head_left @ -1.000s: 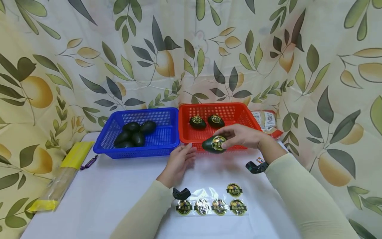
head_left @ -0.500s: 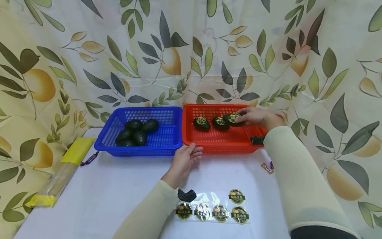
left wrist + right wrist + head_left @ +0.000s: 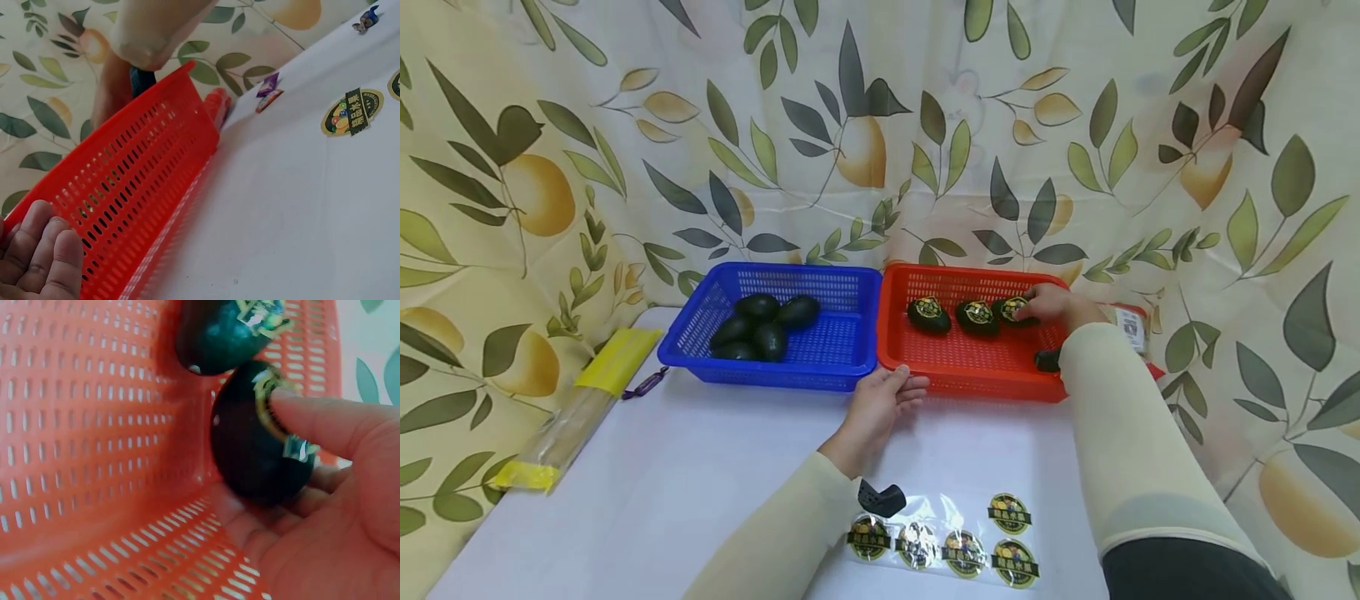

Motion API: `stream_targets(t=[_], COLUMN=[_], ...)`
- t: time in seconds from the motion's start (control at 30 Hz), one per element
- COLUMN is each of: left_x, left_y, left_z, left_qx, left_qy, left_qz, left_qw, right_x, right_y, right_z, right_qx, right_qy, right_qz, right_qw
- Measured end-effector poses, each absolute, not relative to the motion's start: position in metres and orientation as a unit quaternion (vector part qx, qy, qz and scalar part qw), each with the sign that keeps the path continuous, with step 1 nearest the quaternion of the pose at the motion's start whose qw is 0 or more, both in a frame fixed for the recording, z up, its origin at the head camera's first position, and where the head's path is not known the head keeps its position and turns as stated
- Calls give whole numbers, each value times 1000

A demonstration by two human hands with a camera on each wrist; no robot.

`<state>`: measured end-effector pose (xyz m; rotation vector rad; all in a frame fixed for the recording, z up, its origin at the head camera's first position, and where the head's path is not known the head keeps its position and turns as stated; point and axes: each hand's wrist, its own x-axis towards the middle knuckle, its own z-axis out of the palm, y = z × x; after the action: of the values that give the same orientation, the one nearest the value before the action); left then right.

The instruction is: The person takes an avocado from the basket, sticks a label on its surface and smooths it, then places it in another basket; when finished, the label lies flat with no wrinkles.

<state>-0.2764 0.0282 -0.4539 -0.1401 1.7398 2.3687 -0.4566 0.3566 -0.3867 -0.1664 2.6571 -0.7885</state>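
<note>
In the head view my right hand (image 3: pixel 1054 303) reaches into the red basket (image 3: pixel 970 385) and holds an avocado (image 3: pixel 244 444) with a round gold-and-black sticker. The right wrist view has the thumb on the sticker and the fingers around the fruit's lower side. Two more stickered avocados, one on the left (image 3: pixel 928 316) and one in the middle (image 3: pixel 977 319), lie beside it in a row. My left hand (image 3: pixel 882 407) is at the basket's front left corner, fingers extended and loosely bent, holding nothing; whether it touches the wall is unclear.
A blue basket (image 3: pixel 775 375) with several plain avocados (image 3: pixel 771 342) stands on the left. A clear sheet of round stickers (image 3: pixel 942 546) lies near the front. A yellow-ended clear package (image 3: pixel 576 408), a purple-wrapped candy (image 3: pixel 645 383) and a red-and-white packet (image 3: pixel 1133 327) lie at the sides.
My right hand has carried the stickered avocado from in front of the red basket into it, down beside the other two. The left hand stays by the basket's front corner. The head view has shifted.
</note>
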Motion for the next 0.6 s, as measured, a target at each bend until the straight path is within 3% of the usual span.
stream_targets(t=[0.3, 0.6], left_x=[-272, -275], left_y=[29, 25], left_z=[-452, -452], left_qx=[-40, -40], left_qy=[602, 607], left_qz=[791, 786], left_qw=[103, 113], right_x=[-452, -443], right_y=[346, 306], right_z=[-395, -364], right_qx=[-51, -45], right_qy=[965, 981], right_qz=[-182, -115], right_qw=[184, 151])
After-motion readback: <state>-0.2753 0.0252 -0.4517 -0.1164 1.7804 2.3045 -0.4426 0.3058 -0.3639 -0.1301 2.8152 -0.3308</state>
